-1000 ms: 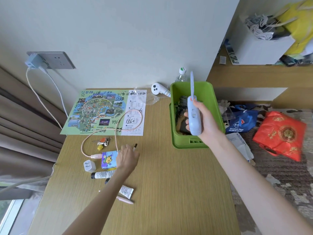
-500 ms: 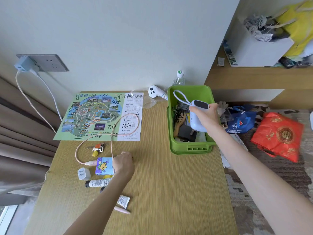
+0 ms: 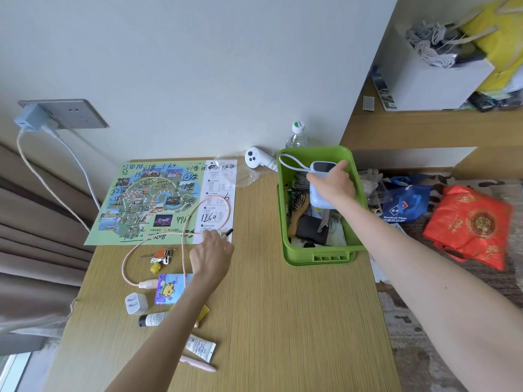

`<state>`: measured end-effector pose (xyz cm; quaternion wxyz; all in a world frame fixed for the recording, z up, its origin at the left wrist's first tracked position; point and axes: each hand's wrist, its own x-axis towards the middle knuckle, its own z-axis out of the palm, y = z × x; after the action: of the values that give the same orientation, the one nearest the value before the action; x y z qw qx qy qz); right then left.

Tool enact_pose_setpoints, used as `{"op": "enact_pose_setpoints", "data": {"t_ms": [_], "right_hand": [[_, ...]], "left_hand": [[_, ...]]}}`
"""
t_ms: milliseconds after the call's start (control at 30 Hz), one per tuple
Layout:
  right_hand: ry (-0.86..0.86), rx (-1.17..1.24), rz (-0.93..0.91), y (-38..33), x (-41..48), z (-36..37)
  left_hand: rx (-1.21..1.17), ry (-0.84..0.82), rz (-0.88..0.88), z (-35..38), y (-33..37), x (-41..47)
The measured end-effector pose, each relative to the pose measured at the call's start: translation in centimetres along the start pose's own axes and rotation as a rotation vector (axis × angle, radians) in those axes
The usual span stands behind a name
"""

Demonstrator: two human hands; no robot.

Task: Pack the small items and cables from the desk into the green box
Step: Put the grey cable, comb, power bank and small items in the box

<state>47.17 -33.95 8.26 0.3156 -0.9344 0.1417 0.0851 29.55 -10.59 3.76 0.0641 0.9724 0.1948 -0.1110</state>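
The green box (image 3: 319, 256) stands at the desk's right side with a hairbrush (image 3: 297, 208) and dark items inside. My right hand (image 3: 335, 184) grips a light-blue power bank (image 3: 319, 200) low inside the box, its strap looping over the far-left corner. My left hand (image 3: 210, 254) rests at the map's lower edge and pinches one end of the pink cable (image 3: 126, 264); a dark tip pokes out past the fingers. Keys (image 3: 160, 257), a blue tissue pack (image 3: 168, 290), a white plug (image 3: 135, 304) and two tubes (image 3: 201, 348) lie on the desk.
A park map (image 3: 152, 199) lies at the back left. A white controller (image 3: 256, 159) and a water bottle (image 3: 296, 135) stand behind the box. A pink pen (image 3: 198, 364) lies near the front. Blue (image 3: 404, 202) and orange (image 3: 472, 224) bags lie right of the desk.
My right hand has brought the power bank from upright above the box down into it. My left hand has moved from the tissue pack up to the cable end by the map.
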Motion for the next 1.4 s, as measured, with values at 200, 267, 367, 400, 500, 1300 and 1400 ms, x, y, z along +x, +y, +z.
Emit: {"op": "enact_pose_setpoints", "data": {"t_ms": [200,267,367,400,500,1300,1400], "right_hand": [[-0.139,-0.279,-0.021,1.3,0.3,0.0],[-0.147,-0.31,-0.03,1.7,0.0,0.2],[-0.156,-0.308,-0.033,1.9,-0.2,0.1],[-0.167,-0.287,-0.027,1.9,-0.2,-0.1],[-0.157,-0.213,-0.03,1.5,-0.4,-1.2],[-0.242,-0.737,-0.382,3.3,-8.4,-5.9],[-0.179,-0.765,-0.364,3.2,-8.7,-6.8]], "left_hand": [[-0.254,0.096,0.016,-2.8,2.1,1.8],[-0.298,0.111,0.028,-3.4,2.9,2.0],[-0.362,0.149,0.053,-4.1,3.9,2.1],[-0.381,0.161,0.068,-4.3,4.2,2.1],[-0.435,0.188,0.083,-5.1,4.7,2.3],[-0.58,0.262,0.213,-9.0,9.4,2.6],[-0.594,0.242,0.244,-9.1,10.1,2.7]]}}
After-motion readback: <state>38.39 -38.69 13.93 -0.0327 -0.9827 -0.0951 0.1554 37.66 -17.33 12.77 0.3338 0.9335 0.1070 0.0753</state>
